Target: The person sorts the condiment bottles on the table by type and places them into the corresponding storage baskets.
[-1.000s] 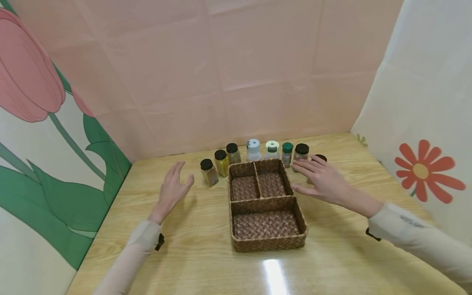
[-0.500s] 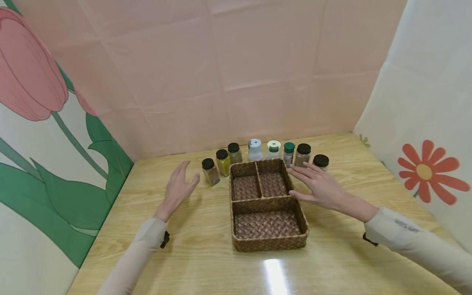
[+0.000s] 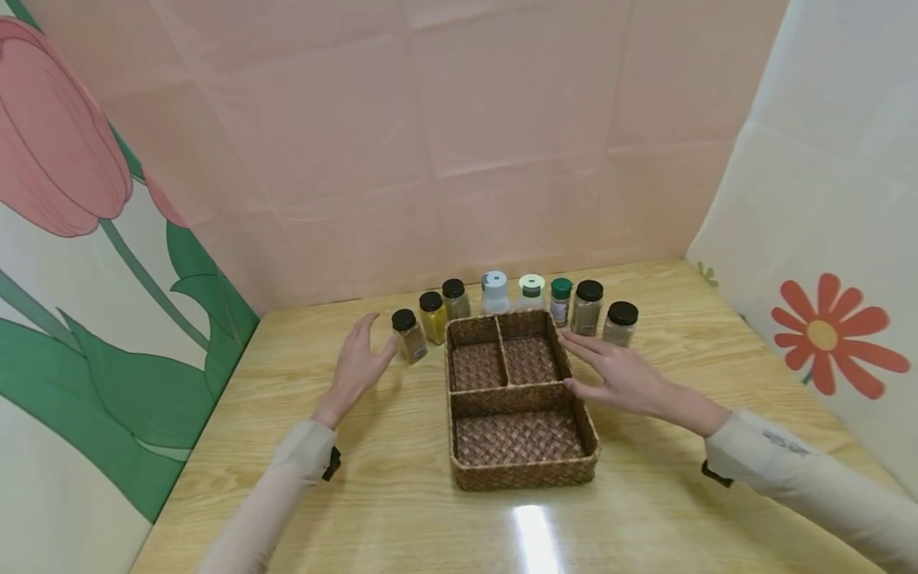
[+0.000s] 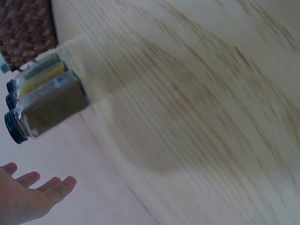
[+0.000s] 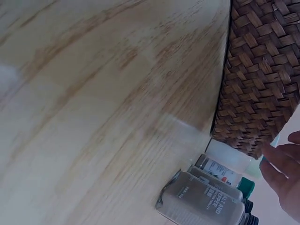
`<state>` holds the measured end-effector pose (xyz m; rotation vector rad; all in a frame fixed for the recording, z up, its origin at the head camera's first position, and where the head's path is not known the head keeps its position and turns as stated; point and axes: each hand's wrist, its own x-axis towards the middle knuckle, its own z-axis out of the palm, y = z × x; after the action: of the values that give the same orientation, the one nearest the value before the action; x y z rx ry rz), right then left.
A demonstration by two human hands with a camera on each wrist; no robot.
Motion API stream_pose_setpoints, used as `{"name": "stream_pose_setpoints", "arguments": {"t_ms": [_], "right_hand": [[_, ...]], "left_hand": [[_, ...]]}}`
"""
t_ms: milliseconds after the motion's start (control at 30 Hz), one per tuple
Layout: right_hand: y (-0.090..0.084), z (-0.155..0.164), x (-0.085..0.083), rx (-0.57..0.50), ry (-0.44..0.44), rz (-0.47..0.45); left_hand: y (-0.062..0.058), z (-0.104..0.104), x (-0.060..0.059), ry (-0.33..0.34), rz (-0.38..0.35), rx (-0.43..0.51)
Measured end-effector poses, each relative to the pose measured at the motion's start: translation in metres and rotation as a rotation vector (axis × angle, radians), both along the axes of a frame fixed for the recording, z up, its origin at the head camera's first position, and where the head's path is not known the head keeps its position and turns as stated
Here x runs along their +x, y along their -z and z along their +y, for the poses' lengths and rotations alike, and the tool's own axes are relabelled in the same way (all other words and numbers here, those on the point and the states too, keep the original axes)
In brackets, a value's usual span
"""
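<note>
Fingers of the left hand [image 3: 356,364] straight and loosely spread, palm turned inward, holding nothing, just left of the nearest spice jar [image 3: 409,336] at the left end of the row. Right hand [image 3: 620,375] likewise flat and open, fingers extended, thumb tip at the right rim of the woven basket [image 3: 521,397]; actual contact hard to tell. Basket centred on the wooden table [image 3: 402,478], three compartments, jars ranged along its far edge. Compared with a second earlier: right hand drawn back and lowered toward the basket's side, uncovering the black-lidded jar [image 3: 620,323] at the right end of the row; left hand shifted closer to the brown-filled jar, near its side but apart.
</note>
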<state>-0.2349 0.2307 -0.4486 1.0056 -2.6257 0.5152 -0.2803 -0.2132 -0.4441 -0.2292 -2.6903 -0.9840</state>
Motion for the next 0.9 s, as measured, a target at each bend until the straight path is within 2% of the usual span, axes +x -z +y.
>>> {"name": "stream_pose_setpoints", "arguments": {"t_ms": [300, 567, 900], "right_hand": [[0.001, -0.003, 0.000, 0.011, -0.017, -0.013], [0.005, -0.002, 0.001, 0.000, -0.047, -0.033], [0.005, -0.004, 0.003, -0.026, -0.080, -0.130]], "left_hand": [[0.003, 0.006, -0.003, -0.002, -0.020, 0.113], [0.002, 0.013, -0.009, 0.041, -0.010, 0.217], [0.005, 0.025, -0.016, 0.054, -0.017, 0.195]]}}
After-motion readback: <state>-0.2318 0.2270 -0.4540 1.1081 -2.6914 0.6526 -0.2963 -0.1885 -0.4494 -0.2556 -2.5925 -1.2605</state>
